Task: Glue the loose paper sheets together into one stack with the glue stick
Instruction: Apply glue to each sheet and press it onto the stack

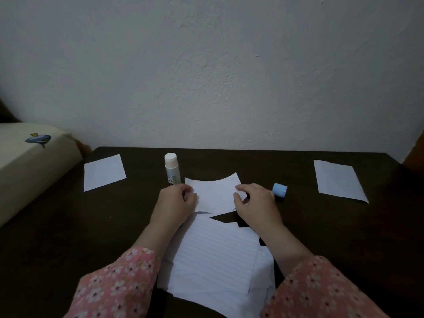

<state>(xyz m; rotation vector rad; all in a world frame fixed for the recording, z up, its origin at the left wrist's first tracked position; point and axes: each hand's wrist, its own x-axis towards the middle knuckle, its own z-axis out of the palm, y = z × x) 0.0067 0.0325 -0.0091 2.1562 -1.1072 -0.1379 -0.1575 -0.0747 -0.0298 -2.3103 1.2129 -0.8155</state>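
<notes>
Left hand (176,200) and right hand (253,200), fingers curled, each pinching a side of the small paper sheet (215,191).

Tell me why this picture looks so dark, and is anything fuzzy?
Head view: the light is dim and bluish, so the dark table swallows detail and shadows barely show. No glare on the glue stick or cap. The hands on the sheet look slightly soft. The wide lens bends the edges, stretching the sleeves.
</notes>
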